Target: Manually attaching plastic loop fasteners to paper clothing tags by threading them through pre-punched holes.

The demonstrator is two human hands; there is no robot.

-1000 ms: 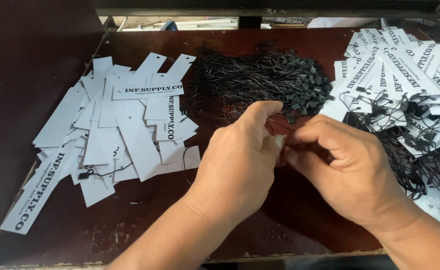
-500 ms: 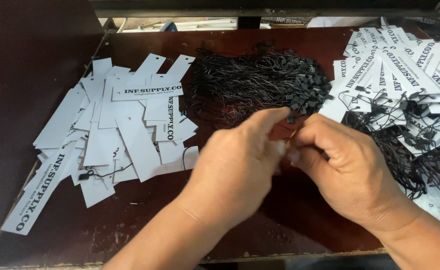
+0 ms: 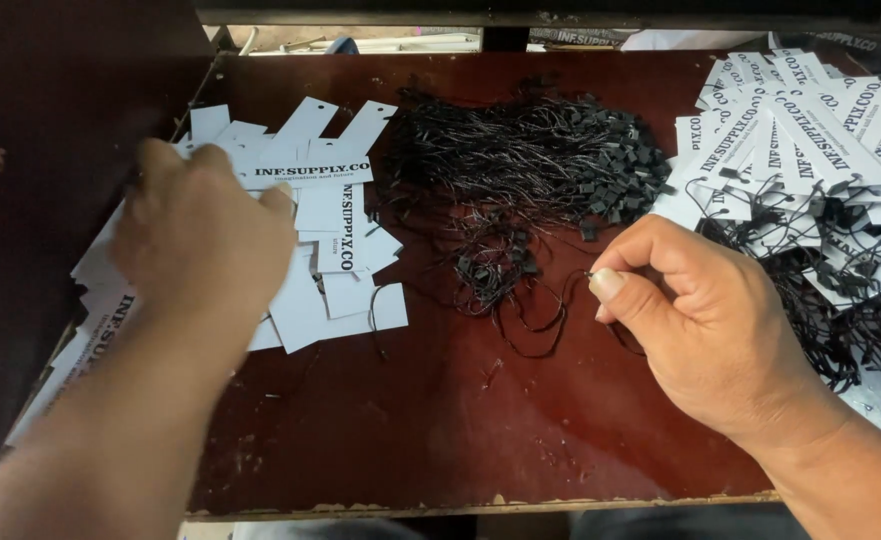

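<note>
My left hand (image 3: 200, 235) lies palm down on a loose pile of white paper tags (image 3: 330, 215) at the left of the dark red table, its fingers spread over them. My right hand (image 3: 700, 320) hovers right of centre, thumb and forefinger pinched on a thin black string loop (image 3: 550, 310) that trails down onto the table. Just beyond it lies a heap of black strings with small plastic locks (image 3: 530, 150).
A pile of white tags with black strings attached (image 3: 810, 140) fills the right side, some strings spilling toward my right wrist. The table's front edge (image 3: 480, 505) is chipped. A dark panel (image 3: 50, 120) stands along the left.
Both hands were together at the centre, working something small between the fingers. Now my left hand has swung left onto the unstrung tags, and my right hand holds a string alone.
</note>
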